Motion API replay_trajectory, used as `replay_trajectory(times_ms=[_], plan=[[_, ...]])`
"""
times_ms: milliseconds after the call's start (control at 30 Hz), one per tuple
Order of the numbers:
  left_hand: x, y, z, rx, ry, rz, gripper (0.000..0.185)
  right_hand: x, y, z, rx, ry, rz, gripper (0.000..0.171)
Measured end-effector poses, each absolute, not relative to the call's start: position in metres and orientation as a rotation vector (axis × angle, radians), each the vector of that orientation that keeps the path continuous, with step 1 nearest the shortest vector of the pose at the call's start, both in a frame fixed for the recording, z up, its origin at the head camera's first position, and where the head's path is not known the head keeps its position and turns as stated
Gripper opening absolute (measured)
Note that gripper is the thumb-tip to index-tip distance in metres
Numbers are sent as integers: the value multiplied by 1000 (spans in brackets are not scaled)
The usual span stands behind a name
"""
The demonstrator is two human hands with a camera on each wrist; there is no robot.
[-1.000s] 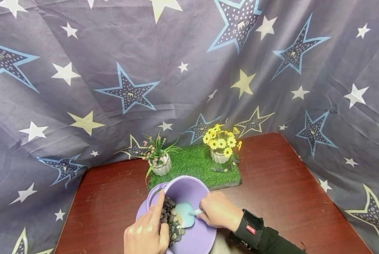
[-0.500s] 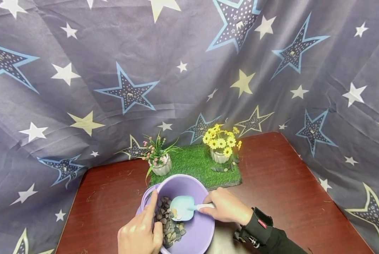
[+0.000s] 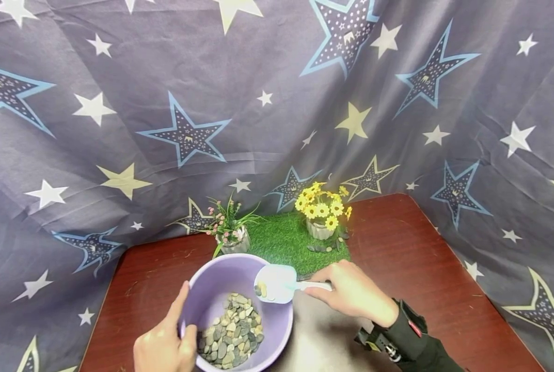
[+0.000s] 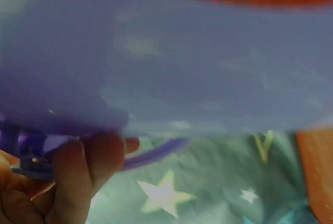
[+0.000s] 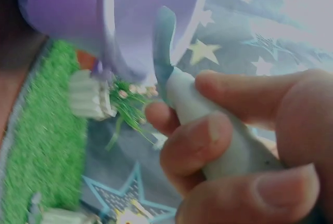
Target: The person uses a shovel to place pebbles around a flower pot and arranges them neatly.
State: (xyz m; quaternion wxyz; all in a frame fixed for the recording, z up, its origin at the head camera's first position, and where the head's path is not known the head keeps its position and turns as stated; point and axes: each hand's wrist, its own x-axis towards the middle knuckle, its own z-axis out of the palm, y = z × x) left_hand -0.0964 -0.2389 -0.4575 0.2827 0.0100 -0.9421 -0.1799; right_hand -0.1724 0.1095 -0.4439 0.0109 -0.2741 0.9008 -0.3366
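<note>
A purple bucket [image 3: 211, 281] stands at the front of the table with a heap of grey and tan pebbles [image 3: 232, 330] in its bottom. My left hand [image 3: 165, 330] grips its left rim; in the left wrist view the fingers [image 4: 104, 156] curl at the rim beside the bucket's handle [image 4: 156, 154]. With my right hand [image 3: 351, 289] I hold a small light-blue shovel [image 3: 281, 283] by its white handle [image 5: 208, 115]. The shovel's blade is over the bucket's right rim, and a few pebbles [image 3: 260, 289] lie on it.
Behind the bucket lies a green turf mat [image 3: 281, 237]. On it stand a white pot with pink flowers [image 3: 234, 240] and one with yellow flowers [image 3: 320, 227], stones at its foot. A star-patterned curtain [image 3: 258, 129] hangs behind the reddish-brown table [image 3: 397, 248].
The shovel has risen from the pebbles and moved right to the bucket's rim, carrying a few. The bucket has gone from tilted to more upright, and my left hand has shifted left with it.
</note>
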Motion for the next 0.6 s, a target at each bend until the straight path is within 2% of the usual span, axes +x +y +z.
replay_trajectory(times_ms=[367, 600], plan=[[-92, -310, -482, 530, -2779, -688, 73, -185, 138, -433, -638, 2923, -1020, 27], [-93, -330, -495, 709, -2863, -816, 73, -197, 136, -460, -559, 2959, -1038, 18]])
